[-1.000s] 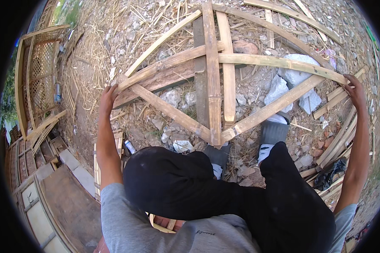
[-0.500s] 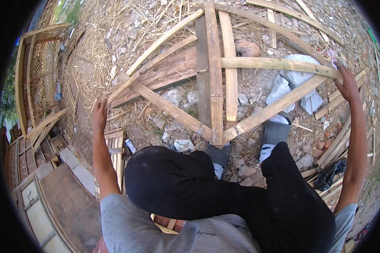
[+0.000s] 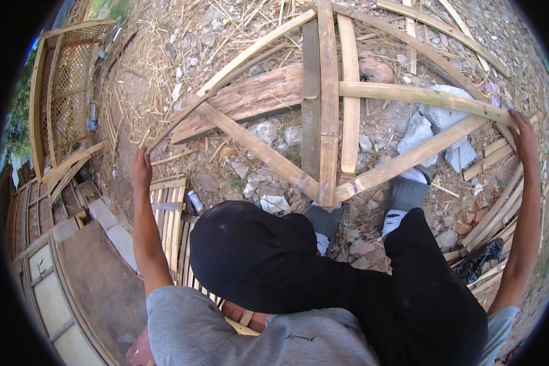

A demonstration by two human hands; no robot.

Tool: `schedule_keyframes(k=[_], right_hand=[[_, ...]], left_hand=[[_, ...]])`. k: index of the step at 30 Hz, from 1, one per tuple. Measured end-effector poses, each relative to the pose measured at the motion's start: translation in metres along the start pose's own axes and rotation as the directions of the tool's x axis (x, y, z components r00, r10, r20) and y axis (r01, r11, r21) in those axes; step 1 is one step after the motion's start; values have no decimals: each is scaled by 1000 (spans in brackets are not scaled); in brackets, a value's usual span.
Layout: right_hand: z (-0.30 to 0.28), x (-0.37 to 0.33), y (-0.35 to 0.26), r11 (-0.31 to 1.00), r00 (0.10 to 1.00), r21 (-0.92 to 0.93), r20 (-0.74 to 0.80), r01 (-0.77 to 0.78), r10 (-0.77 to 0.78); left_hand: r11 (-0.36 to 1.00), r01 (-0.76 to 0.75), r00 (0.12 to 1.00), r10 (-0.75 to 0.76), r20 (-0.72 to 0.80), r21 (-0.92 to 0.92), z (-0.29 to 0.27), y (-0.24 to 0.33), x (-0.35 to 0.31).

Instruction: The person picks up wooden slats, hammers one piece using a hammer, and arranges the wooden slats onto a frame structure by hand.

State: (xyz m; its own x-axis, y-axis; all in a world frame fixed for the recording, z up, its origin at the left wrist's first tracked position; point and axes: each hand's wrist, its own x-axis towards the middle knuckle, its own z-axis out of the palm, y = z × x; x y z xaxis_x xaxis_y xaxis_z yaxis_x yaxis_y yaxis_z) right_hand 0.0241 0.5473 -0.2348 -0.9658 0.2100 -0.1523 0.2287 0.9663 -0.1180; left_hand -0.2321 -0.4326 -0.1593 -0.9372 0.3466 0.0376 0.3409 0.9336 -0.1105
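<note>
Bamboo slats form a kite-shaped frame in front of me, with an upright bamboo slat (image 3: 329, 122) down its middle. At the far left, my left hand (image 3: 141, 169) is closed on the lower end of a thin bamboo strip (image 3: 178, 126), seen nearly edge-on. My right hand (image 3: 524, 133) wraps round the outer end of a bamboo slat (image 3: 427, 96) reaching from the upright to the right corner. Two lower slats, the left one (image 3: 256, 148) and the right one (image 3: 409, 158), meet near my feet. A dark wooden beam (image 3: 310, 97) lies beside the upright.
A weathered log (image 3: 250, 97) lies beneath the frame. White rocks (image 3: 416, 141) sit under its right side, among rubble and straw. A lattice-sided wooden piece (image 3: 67, 91) stands far left. Stacked slats (image 3: 174, 198) lie left of my knee, and more (image 3: 497, 210) lie at right.
The left strip has turned from its flat face to nearly edge-on in my left hand. My right hand has shifted slightly outward and down. The whole view has moved a little.
</note>
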Motion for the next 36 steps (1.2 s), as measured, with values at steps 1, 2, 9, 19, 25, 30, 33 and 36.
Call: schedule_keyframes(k=[1,2,9,19,25,30,33,36], right_hand=[[-2,-4,7,1000,1000,1,-1,3,-3],[-7,-9,9,999,998,-37,56,15,-13],[-7,-38,-1,997,978,54,202,-53,41],[0,-32,-34,953,953,-18,7,-303,303],[8,-25,-54,980,979,13,-42,-197,198],[30,-10,-80,989,991,117,-84,-89,99],[32,-4,-86,985,985,94,-82,-146,154],[35,-1,-82,985,985,102,-87,-139,148]], left_hand=[[1000,-16,999,17,-42,9,1,-6,-1],[1000,-15,999,16,-41,6,0,-3,1],[983,142,989,-147,32,115,-4,3,10],[927,365,927,-353,-129,85,-15,10,22],[940,331,937,-316,-150,88,-19,2,26],[941,336,933,-325,-153,47,-19,3,25],[948,317,937,-309,-160,26,-12,0,23],[960,277,948,-279,-157,-30,-5,3,28]])
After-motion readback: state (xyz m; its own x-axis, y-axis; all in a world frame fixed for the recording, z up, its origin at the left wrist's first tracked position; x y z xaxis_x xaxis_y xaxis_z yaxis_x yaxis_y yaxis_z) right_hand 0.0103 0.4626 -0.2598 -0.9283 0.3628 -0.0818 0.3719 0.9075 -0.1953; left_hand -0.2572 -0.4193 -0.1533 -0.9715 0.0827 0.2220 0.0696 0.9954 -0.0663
